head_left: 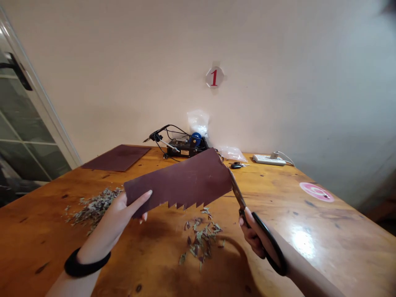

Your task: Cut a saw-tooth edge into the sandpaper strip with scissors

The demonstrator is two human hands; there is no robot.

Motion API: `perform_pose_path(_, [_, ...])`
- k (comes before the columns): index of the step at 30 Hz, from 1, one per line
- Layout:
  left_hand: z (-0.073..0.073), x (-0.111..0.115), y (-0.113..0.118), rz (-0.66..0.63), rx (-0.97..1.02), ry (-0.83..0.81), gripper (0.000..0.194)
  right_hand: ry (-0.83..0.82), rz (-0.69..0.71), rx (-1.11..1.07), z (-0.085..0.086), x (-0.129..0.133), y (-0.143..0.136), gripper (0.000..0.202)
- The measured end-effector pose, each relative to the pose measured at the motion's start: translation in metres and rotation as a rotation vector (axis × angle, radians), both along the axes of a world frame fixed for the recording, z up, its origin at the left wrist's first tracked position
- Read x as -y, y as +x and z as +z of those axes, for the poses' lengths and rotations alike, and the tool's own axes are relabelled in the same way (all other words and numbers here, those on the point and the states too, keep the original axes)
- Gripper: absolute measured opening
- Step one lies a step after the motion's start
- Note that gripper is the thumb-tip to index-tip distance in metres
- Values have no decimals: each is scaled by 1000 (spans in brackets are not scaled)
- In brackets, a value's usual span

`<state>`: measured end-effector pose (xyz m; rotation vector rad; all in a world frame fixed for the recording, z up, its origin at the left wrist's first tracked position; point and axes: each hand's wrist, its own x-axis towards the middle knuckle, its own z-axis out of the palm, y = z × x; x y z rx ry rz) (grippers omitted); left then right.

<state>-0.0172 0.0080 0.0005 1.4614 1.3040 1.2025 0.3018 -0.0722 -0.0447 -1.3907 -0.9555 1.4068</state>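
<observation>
One maroon sheet (182,177), likely light, bendy; my left hand (122,210) pinches the near end, best hold. My right hand (255,237) grips scissors (237,192) opposite.

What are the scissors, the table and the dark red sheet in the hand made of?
Scissors: probably metal blades, greyish and worn-looking; glossy black handles, maybe plastic.
Table: wood, likely varnished, with knots and a bright shine.
Held sheet: dull and stiff-looking, perhaps sandpaper or thick paper; I can't tell which.

Both forearms reach forward, hands (128,210) (255,235) closed.
</observation>
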Motion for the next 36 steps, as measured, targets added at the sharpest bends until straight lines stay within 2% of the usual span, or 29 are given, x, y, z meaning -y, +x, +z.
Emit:
perform_pose_path(4, [0, -4, -6, 90, 137, -43, 43, 8, 44, 47, 0, 3, 0, 62])
perform_pose_path(9, [0, -8, -17, 119, 234, -56, 47, 230, 114, 359, 14, 6, 4, 62])
perform_pose_path(11, [1, -7, -17, 121, 249, -67, 47, 251, 108, 414, 16, 7, 7, 61])
perform_pose_path(19, [1, -4, -3, 83, 247, -120, 48, 134, 162, 337, 9, 10, 2, 71])
perform_pose_path(25, [-4, -8, -8, 96, 273, -126, 49, 61, 147, 483, 6, 7, 2, 66])
perform_pose_path(31, [-1, -7, -6, 110, 308, -150, 51, 108, 80, 586, 7, 11, 2, 54])
perform_pose_path(36, [-3, -7, -6, 109, 298, -143, 48, 88, 97, 656, 12, 14, 1, 57])
